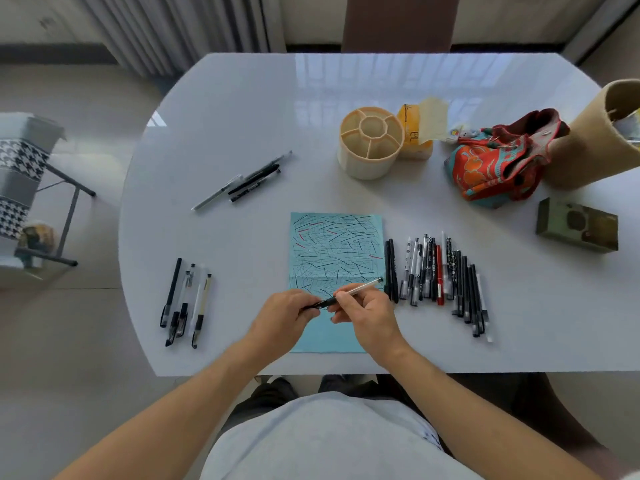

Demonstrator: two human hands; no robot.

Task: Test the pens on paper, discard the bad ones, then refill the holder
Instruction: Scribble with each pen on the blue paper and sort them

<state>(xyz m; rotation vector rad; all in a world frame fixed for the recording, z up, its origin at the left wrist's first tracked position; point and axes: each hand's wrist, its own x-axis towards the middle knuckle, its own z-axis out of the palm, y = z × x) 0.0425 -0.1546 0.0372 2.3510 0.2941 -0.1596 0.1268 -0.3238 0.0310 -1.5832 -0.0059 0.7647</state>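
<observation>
White tabletop fills the view. Over the near end of the scribbled blue paper both hands share one pen: its long axis runs from 8 to 2 o'clock, the left hand pinching the dark cap end and the right hand gripping the barrel. Untested pens lie at 3 o'clock, nearer the right hand. The empty holder stands at 1 o'clock, well apart.

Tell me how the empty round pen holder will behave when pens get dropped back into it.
The holder looks like thin plastic and stands empty, so it is probably light and may slide on the glossy table if bumped. Its wide, squat base suggests it will not tip easily. Its dividers should keep pens upright, though loading one side first might rock it slightly.
</observation>
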